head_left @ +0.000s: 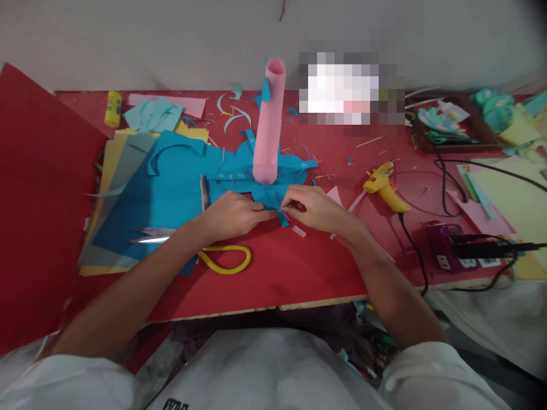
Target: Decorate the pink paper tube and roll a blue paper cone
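Note:
A pink paper tube [268, 125] stands upright on a blue paper cut-out [231, 165] with several projecting strips. At the near edge of this cut-out, my left hand [235, 215] is closed, its thumb and finger pinching a blue strip. My right hand [314, 208] meets it there, with bent fingertips closed on the same blue paper. Exactly how the fingertips grip is partly hidden. Yellow-handled scissors [226, 270] lie under my left forearm, blades pointing left.
A yellow glue gun [387, 188] with its cord lies to the right, beyond it a purple box [442, 245] and a brown tray [474, 147]. Coloured sheets [128, 228] and a glue stick [113, 109] are on the left. A red board [38, 199] rises at far left. Paper scraps litter the red table [290, 279].

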Available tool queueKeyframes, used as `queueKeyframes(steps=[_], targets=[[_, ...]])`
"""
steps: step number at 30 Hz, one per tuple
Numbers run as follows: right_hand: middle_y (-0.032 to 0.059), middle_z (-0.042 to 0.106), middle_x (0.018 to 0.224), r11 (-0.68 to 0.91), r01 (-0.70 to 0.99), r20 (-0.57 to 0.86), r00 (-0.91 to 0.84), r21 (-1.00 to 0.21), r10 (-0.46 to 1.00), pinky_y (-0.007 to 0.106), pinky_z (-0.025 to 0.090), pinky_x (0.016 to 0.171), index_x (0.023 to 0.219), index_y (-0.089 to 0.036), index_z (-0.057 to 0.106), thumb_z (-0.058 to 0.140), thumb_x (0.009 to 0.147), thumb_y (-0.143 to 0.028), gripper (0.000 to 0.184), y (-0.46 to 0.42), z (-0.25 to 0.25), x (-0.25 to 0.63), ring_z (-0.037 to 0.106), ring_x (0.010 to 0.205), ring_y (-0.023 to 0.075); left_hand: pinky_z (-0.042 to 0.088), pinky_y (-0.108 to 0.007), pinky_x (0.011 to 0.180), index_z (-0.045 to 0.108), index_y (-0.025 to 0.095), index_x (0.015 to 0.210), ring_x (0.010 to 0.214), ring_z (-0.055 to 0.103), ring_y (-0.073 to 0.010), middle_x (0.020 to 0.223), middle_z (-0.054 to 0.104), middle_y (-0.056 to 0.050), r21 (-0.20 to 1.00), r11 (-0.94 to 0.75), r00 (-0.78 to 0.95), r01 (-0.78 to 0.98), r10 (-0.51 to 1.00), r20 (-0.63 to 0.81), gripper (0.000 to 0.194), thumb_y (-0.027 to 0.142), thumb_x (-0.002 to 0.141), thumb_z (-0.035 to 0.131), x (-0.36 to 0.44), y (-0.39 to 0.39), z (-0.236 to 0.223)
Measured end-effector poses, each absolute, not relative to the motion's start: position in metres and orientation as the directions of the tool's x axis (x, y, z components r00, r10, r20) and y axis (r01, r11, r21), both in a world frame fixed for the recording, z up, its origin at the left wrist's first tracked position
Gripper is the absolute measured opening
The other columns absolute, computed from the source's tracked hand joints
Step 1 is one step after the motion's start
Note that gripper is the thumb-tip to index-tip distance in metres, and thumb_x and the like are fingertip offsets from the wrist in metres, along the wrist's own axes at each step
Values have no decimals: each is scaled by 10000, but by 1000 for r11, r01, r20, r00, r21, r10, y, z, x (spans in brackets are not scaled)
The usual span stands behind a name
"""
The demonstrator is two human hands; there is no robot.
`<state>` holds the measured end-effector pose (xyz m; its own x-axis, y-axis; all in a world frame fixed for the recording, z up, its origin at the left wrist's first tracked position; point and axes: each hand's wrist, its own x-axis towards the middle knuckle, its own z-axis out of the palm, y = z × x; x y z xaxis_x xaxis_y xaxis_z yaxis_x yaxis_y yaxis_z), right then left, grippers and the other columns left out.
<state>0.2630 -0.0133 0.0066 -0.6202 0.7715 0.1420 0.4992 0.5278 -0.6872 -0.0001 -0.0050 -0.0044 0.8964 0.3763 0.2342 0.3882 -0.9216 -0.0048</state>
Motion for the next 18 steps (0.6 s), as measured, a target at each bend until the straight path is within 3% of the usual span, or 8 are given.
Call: queueKeyframes(steps=[18], targets=[[39, 686, 873, 549, 514, 54, -696, -659, 716, 301, 423, 749, 841, -201, 633, 559, 951, -139, 146, -14, 4, 269, 615, 815, 181, 389, -291, 585, 728, 274, 1297, 648, 643, -161, 815, 758, -33, 43, -922, 899, 384, 384, 208, 429, 109, 1007, 459, -1, -5, -3]])
